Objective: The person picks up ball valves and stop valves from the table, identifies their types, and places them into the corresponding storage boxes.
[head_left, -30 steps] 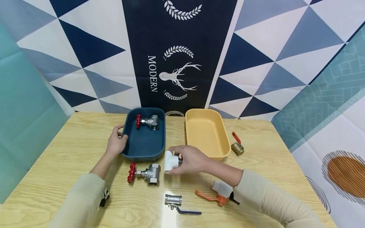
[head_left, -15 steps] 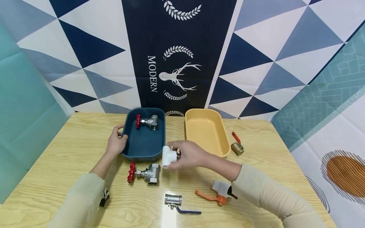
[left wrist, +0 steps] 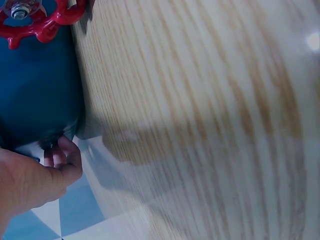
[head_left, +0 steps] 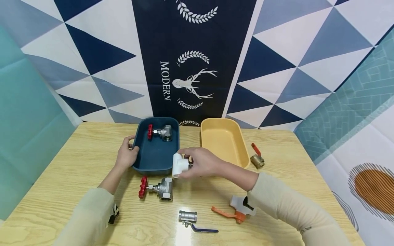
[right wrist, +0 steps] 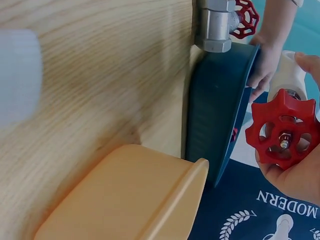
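A white valve (head_left: 177, 165) with a red handwheel (right wrist: 265, 111) is held in my right hand (head_left: 204, 162), beside the near right corner of the blue bin (head_left: 154, 153). The fingers cover the handwheel in the head view; the right wrist view shows it plainly. On the bin's left side, my left hand (head_left: 127, 153) grips the rim, thumb over the edge and fingers outside. Inside the bin, toward the back, lies a metal valve with a red handwheel (head_left: 166, 132). A similar, larger-looking metal valve (head_left: 166, 189) rests on the table just in front.
Right of the blue bin stands a yellow bin (head_left: 220, 136). A brass valve with a red lever (head_left: 257, 161) lies beyond it. Nearer are a steel valve with a blue lever (head_left: 187, 216) and a grey-white valve with an orange lever (head_left: 239, 208), under the right forearm.
My right hand has moved left and away from me, carrying the white valve up to the blue bin's corner. The left hand keeps its hold on the rim.
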A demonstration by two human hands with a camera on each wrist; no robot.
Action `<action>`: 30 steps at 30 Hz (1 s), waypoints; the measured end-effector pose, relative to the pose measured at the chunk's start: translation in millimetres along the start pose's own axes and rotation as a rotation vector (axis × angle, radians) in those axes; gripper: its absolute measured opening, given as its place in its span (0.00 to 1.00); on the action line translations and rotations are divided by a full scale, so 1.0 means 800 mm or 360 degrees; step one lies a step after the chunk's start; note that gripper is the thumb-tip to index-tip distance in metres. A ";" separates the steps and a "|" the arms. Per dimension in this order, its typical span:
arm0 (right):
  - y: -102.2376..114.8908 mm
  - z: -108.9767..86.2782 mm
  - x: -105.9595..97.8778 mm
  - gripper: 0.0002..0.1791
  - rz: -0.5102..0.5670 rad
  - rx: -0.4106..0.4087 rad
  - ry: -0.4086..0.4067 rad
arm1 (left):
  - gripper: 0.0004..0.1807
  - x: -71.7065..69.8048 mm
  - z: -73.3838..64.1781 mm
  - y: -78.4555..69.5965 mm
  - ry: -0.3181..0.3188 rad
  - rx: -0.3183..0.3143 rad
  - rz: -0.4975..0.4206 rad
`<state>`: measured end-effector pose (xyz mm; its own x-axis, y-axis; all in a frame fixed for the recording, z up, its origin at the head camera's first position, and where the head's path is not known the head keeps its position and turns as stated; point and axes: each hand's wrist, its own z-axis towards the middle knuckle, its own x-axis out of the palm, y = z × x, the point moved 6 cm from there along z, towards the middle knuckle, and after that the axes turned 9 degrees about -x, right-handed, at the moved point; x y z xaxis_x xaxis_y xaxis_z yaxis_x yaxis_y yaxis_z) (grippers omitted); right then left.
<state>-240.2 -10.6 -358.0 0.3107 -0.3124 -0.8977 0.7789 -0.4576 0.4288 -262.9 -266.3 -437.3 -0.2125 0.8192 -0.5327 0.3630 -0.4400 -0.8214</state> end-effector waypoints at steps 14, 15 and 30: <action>0.002 0.021 -0.009 0.39 0.0025 -0.0003 0.0010 | 0.27 0.000 0.000 0.001 0.0002 -0.0006 -0.0017; 0.002 0.023 -0.009 0.39 0.0019 -0.0005 0.0008 | 0.27 0.000 0.000 0.001 -0.0002 -0.0004 -0.0016; 0.001 0.038 -0.013 0.38 -0.0001 -0.0017 0.0022 | 0.27 0.000 -0.001 0.000 0.0007 -0.0006 -0.0030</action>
<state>-259.4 -33.2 -345.5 0.3180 -0.3004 -0.8992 0.7849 -0.4485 0.4275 -261.9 -266.0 -437.1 -0.2152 0.8291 -0.5160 0.3626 -0.4228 -0.8305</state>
